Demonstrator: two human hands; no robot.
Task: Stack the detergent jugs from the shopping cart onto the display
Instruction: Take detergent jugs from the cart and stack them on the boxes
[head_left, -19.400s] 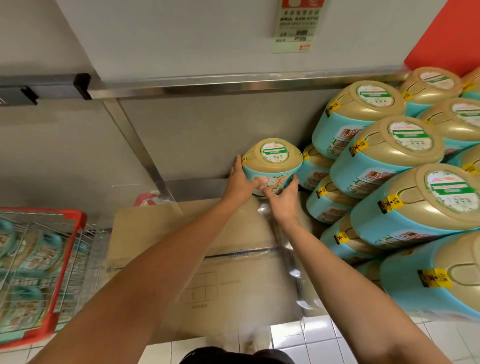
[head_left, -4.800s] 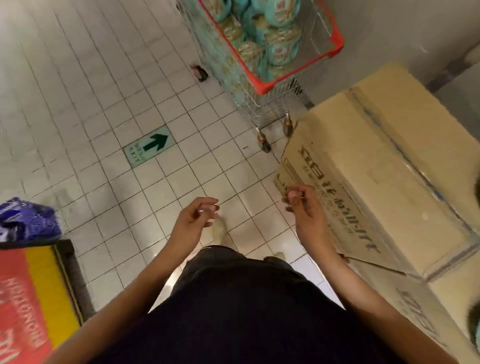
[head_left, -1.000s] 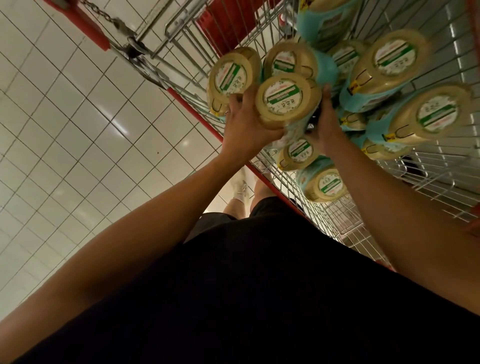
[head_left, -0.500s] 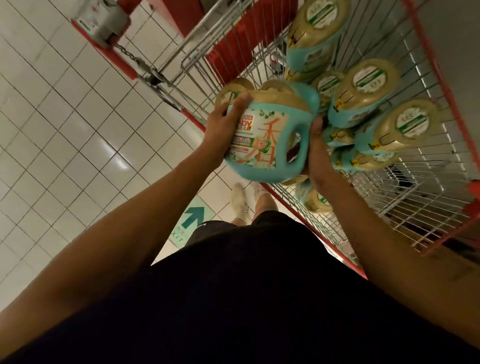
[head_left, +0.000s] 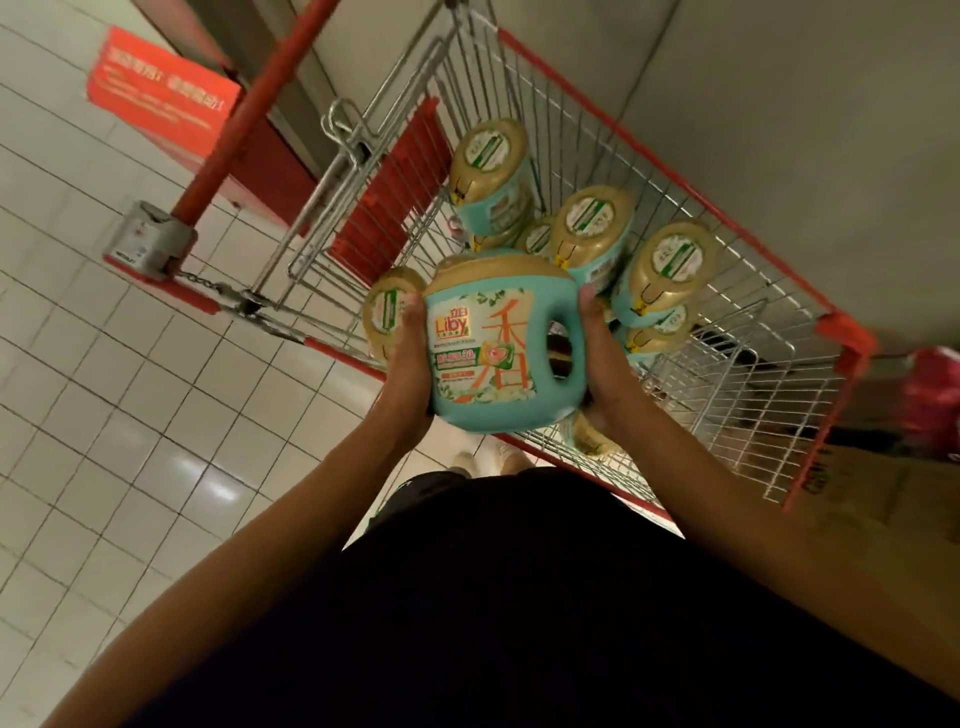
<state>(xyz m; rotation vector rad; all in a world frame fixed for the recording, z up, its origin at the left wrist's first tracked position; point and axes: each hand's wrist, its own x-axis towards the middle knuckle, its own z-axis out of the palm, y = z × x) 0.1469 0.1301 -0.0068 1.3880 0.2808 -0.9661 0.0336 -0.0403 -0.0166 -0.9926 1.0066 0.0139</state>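
I hold a teal detergent jug (head_left: 493, 353) with a tan cap upright over the near edge of the shopping cart (head_left: 727, 218), its label facing me. My left hand (head_left: 410, 358) grips its left side and my right hand (head_left: 597, 364) grips the handle side. Several more teal jugs (head_left: 592, 228) with tan caps lie in the wire cart beyond it. The display is out of view.
The cart has red rims and a red handle bar (head_left: 249, 109) with a coin lock (head_left: 150, 239). A grey wall runs behind it. A cardboard box (head_left: 872, 499) sits at the right, beside something red (head_left: 930, 395). White tiled floor (head_left: 104, 415) lies to the left.
I lifted the jug out of the cart and drew it toward me; it now stands more upright and clear of the other jugs. My view swung right.
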